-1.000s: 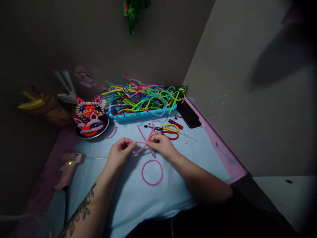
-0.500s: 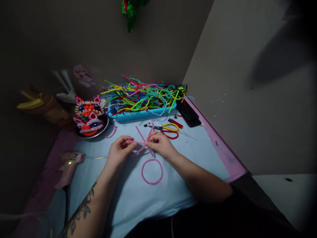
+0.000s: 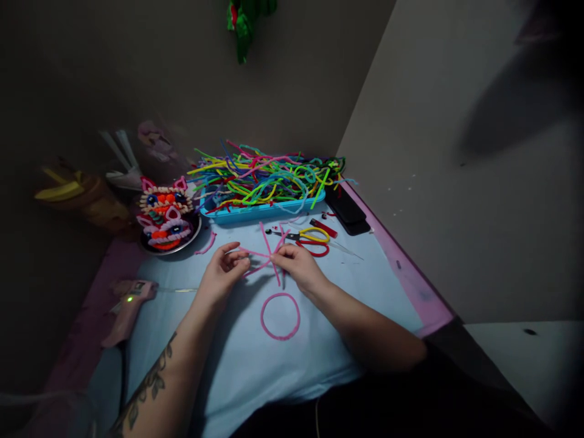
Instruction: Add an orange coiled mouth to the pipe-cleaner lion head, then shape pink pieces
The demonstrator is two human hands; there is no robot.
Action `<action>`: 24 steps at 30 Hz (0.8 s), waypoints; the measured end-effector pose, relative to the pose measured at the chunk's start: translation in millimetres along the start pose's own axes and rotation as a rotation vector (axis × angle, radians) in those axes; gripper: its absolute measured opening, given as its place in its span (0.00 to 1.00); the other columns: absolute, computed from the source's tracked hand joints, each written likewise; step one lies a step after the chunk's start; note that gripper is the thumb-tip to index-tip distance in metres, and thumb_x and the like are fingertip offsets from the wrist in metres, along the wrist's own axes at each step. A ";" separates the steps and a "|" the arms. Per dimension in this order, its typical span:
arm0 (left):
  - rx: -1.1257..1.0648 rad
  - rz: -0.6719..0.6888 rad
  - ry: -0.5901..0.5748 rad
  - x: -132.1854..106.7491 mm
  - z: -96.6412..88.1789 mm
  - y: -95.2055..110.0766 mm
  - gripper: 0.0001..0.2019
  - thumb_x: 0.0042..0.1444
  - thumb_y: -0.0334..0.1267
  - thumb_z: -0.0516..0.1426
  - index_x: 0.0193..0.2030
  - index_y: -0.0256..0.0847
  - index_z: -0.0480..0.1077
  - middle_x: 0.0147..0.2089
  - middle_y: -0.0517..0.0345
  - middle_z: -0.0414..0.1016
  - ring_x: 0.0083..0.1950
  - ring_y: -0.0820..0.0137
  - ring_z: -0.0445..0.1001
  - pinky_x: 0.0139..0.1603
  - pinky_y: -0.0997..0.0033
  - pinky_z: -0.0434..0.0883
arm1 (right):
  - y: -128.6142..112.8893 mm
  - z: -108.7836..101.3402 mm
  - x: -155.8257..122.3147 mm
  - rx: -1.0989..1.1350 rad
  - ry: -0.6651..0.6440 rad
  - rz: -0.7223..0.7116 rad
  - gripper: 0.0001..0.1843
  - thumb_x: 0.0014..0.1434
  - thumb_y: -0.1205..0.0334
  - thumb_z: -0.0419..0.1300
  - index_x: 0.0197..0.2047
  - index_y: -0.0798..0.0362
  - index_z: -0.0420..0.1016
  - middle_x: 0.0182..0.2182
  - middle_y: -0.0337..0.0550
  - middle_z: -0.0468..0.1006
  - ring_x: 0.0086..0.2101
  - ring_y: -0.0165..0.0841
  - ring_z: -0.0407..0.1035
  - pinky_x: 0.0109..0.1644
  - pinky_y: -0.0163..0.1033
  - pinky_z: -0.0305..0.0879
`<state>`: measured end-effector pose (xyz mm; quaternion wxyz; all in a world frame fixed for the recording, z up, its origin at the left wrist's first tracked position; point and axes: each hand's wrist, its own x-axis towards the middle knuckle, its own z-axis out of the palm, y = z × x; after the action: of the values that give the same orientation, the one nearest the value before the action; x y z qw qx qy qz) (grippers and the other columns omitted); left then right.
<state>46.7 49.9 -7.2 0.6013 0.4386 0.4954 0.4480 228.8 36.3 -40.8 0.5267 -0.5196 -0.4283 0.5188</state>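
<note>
Between my hands is a star of pink pipe cleaners (image 3: 265, 235), crossed at the middle with several arms sticking outward. My right hand (image 3: 294, 263) pinches it near the crossing point. My left hand (image 3: 227, 267) is beside the star's left arms, its thumb and fingers apart and curved. Whether a fingertip still touches an arm is hard to see. Below the hands, a pink pipe cleaner ring (image 3: 262, 316) lies flat on the light blue cloth (image 3: 319, 353).
A blue tray (image 3: 255, 213) heaped with coloured pipe cleaners stands behind. Scissors (image 3: 314, 240), a red lighter (image 3: 323, 228) and a black phone (image 3: 349, 210) lie right. Left are a bowl (image 3: 197, 234) with pipe cleaner animal heads (image 3: 166, 213) and a lit glue gun (image 3: 130, 310).
My left fingers have loosened from the pink arm they pinched and spread apart. The star has turned slightly and shifted a little up and right in my right hand. The ring has not moved.
</note>
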 end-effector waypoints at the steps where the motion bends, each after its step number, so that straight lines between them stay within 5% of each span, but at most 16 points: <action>1: 0.011 -0.004 -0.004 0.3 0.2 0.3 0.29 0.37 0.46 0.71 0.45 0.39 0.70 0.37 0.56 0.77 0.36 0.69 0.76 0.33 0.73 0.68 | 0.4 -0.4 0.7 0.031 0.002 0.026 0.14 0.45 0.54 0.68 0.21 0.53 0.71 0.21 0.34 0.67 0.25 0.28 0.61 0.32 0.35 0.59; 7: 0.128 0.015 0.044 -1.0 3.5 2.1 0.19 0.38 0.51 0.68 0.29 0.39 0.74 0.27 0.60 0.73 0.27 0.71 0.68 0.28 0.73 0.61 | -0.5 0.7 -3.3 -0.027 -0.024 -0.014 0.14 0.45 0.54 0.69 0.21 0.53 0.73 0.24 0.36 0.69 0.27 0.28 0.62 0.31 0.34 0.59; 14: 0.107 0.115 0.207 4.6 -2.6 -6.0 0.11 0.42 0.45 0.66 0.25 0.40 0.72 0.24 0.63 0.69 0.25 0.74 0.64 0.27 0.74 0.59 | -1.6 4.2 -5.3 0.006 -0.011 -0.016 0.13 0.45 0.57 0.69 0.19 0.53 0.71 0.23 0.35 0.67 0.26 0.27 0.61 0.31 0.35 0.58; 20: -0.023 0.009 0.050 2.5 1.6 -11.4 0.23 0.44 0.56 0.66 0.39 0.40 0.73 0.38 0.53 0.77 0.37 0.68 0.75 0.30 0.73 0.67 | 1.3 4.7 2.0 0.271 0.056 0.180 0.19 0.42 0.46 0.68 0.26 0.51 0.68 0.20 0.31 0.65 0.20 0.24 0.55 0.21 0.32 0.47; 24: -0.062 -0.076 -0.085 -2.6 6.6 -14.5 0.23 0.45 0.51 0.68 0.44 0.40 0.74 0.42 0.50 0.79 0.41 0.66 0.77 0.35 0.72 0.69 | -1.5 5.8 1.2 0.409 -0.005 0.217 0.19 0.41 0.50 0.70 0.27 0.52 0.67 0.23 0.34 0.69 0.23 0.25 0.60 0.23 0.31 0.50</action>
<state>54.4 43.7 -20.0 0.6516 0.4194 0.4715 0.4210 223.3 38.2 -38.9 0.5611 -0.4438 -0.2571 0.6497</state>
